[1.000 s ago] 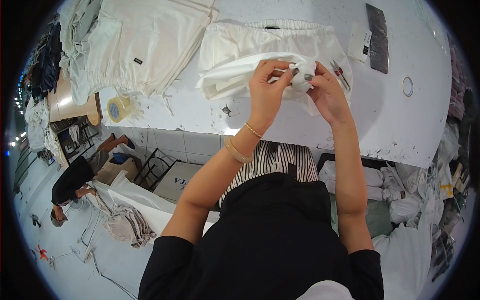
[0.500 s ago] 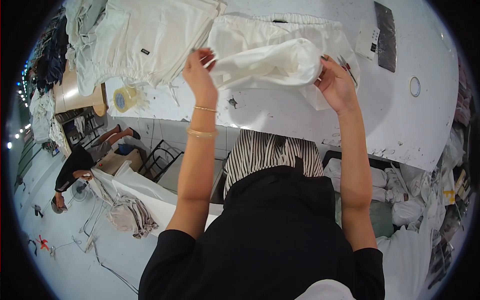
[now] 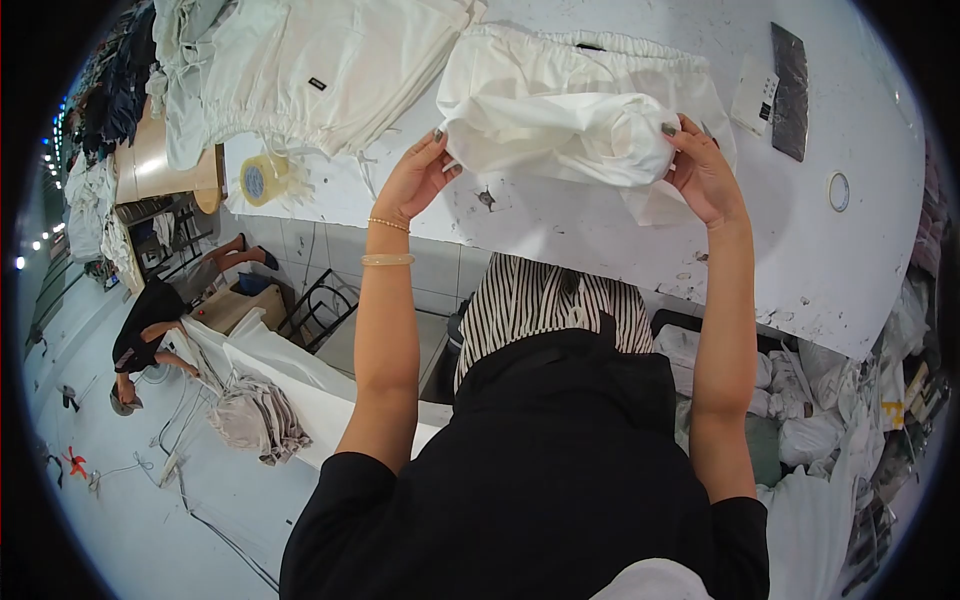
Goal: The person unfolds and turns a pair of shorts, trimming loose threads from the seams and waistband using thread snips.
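Observation:
A white garment [image 3: 560,135] with an elastic waistband lies on the white table [image 3: 800,260], part of it lifted toward me. My left hand [image 3: 418,175] pinches the left edge of the raised fabric between thumb and fingers. At the other end, my right hand [image 3: 703,175] grips the fabric's right edge. Between them the cloth hangs stretched sideways, its fold open. Scissors lie behind my right hand, mostly hidden by it.
Stacked white garments [image 3: 320,75] lie at the left, near a yellow tape roll [image 3: 264,180]. To the right are a tape ring [image 3: 838,191], a white card [image 3: 753,97] and a dark strip [image 3: 789,92]. Another person [image 3: 150,320] bends over cloth at far left.
My hands were close together on bunched fabric, then moved apart. My left hand, free half a second ago, now holds the left edge. The view has shifted slightly.

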A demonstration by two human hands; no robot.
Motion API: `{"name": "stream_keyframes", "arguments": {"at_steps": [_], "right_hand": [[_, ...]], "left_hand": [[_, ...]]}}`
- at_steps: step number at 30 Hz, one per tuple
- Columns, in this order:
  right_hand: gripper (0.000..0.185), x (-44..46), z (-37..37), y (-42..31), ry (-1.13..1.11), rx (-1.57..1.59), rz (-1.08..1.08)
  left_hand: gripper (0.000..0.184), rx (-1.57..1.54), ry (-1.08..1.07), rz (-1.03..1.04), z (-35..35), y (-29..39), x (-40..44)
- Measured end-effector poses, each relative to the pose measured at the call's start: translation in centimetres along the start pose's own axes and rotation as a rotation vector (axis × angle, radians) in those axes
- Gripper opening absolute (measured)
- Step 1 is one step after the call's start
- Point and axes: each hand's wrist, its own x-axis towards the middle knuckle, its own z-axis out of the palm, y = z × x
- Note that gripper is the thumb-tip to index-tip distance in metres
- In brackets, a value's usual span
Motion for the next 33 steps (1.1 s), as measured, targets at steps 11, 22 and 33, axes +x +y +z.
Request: {"name": "stream_keyframes", "arguments": {"at_steps": [11, 22, 33], "right_hand": [[0.02, -0.6, 1.2, 4.9, 0.795, -1.487, -1.064], [0.012, -3.8, 4.1, 4.8, 0.138, -1.06, -0.439], [0.02, 0.8, -8.3, 4.6, 0.818, -1.645, -0.277]], "left_hand": [[0.02, 1.222, 1.153, 0.581, 0.4, 2.0, 1.7], [0.031, 0.08, 0.329, 0.381, -0.3, 3.6, 1.6], [0.041, 1.369, 0.626, 1.078, 11.1, -3.4, -1.8]]}}
